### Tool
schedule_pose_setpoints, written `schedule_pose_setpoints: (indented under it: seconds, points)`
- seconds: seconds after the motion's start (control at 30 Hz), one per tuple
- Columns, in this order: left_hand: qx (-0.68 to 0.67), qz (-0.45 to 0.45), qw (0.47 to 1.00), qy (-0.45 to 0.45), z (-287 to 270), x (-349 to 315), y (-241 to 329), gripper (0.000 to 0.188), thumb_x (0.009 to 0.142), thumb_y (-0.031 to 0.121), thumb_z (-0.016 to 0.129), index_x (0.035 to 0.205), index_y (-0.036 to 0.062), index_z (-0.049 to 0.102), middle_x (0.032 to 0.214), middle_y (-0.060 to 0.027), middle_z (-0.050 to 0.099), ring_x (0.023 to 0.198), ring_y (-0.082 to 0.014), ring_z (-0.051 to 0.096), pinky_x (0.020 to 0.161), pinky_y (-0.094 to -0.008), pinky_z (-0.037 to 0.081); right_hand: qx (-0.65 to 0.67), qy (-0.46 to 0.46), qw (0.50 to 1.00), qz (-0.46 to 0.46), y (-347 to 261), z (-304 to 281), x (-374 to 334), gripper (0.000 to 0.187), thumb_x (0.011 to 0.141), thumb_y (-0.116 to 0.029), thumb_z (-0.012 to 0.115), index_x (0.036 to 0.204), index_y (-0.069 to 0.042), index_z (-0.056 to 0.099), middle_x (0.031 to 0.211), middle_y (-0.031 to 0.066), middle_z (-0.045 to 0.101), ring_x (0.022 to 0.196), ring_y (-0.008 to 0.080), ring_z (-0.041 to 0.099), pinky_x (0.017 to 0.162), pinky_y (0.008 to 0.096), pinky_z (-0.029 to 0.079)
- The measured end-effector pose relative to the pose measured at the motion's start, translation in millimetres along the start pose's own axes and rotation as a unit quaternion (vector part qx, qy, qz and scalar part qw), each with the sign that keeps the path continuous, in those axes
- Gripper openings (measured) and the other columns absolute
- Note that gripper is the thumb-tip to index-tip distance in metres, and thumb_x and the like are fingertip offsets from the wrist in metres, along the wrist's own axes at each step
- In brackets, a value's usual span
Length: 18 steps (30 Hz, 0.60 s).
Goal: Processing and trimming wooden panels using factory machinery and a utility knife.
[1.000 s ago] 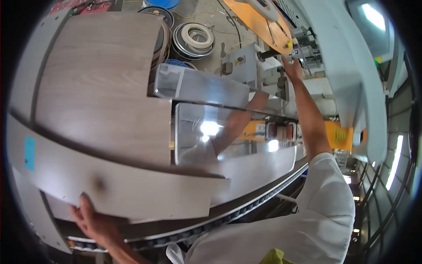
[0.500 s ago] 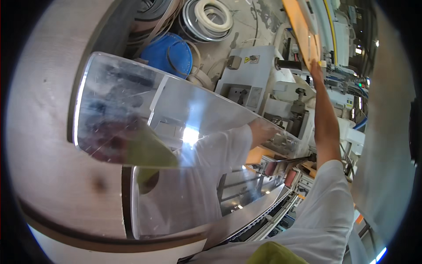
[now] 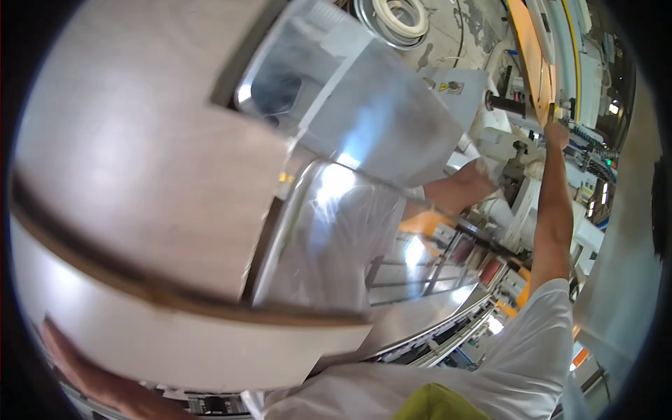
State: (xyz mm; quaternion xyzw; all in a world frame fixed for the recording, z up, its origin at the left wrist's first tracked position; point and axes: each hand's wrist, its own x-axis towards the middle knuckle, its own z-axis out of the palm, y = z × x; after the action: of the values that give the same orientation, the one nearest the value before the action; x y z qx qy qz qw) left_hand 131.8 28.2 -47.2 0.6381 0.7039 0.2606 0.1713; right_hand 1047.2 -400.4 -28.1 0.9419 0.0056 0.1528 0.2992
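A long orange-faced panel (image 3: 535,59) slants down at the upper right. At its lower end is my right hand (image 3: 557,134), fingers closed around its edge beside a small dark upright piece. My right arm stretches up to it. Along the lower left rim, my left hand (image 3: 59,343) lies against the white side of a large pale wood-grained board (image 3: 133,168); its fingers are not clear. Glossy clear plates (image 3: 413,105) stand between the board and the machine. A blurred forearm and hand show near their right end; whether a reflection or a real arm, I cannot tell.
A grey machine box (image 3: 455,94) with a switch and warning label stands beyond the plates. White rings (image 3: 400,17) lie on the floor at the top. A conveyor-like rail (image 3: 437,336) with red blocks runs across the lower middle. Hoses and cables hang at the far right.
My view has turned, so the machine and plates sit farther right and the blue bucket is out of sight. My left forearm has come into view at lower left. My right hand stays at the orange-faced panel.
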Motion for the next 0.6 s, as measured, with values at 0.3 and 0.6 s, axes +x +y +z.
schedule_pose_setpoints:
  seconds: [0.3, 0.6]
  points:
    - [-0.336, -0.107, 0.905, -0.237, 21.2, 16.7, 18.4, 0.036, 0.100, 0.029, 0.066, 0.118, -0.0018, 0.062, 0.100, -0.0032, 0.065, 0.085, -0.0086, 0.057, 0.076, -0.0235, 0.045, 0.117, 0.018, 0.986, -0.113, -35.2, -115.7, -212.2, 0.023, 0.093, -0.029, 0.067, 0.113, -0.020, 0.073, 0.104, 0.0083, 0.075, 0.091, 0.0272, 0.073, 0.075, 0.0432, 0.057]
    - [-0.266, -0.041, 0.864, -0.425, 13.7, 37.7, 7.7, 0.051, 0.093, 0.047, 0.072, 0.092, -0.0006, 0.054, 0.064, -0.0120, 0.063, 0.049, -0.0169, 0.062, 0.044, -0.0260, 0.050, 0.773, -0.146, 0.612, 0.075, 44.8, -274.4, -580.3, 0.034, 0.097, -0.006, 0.054, 0.129, 0.005, 0.059, 0.087, 0.0084, 0.070, 0.069, 0.0127, 0.063, 0.064, 0.0272, 0.052]
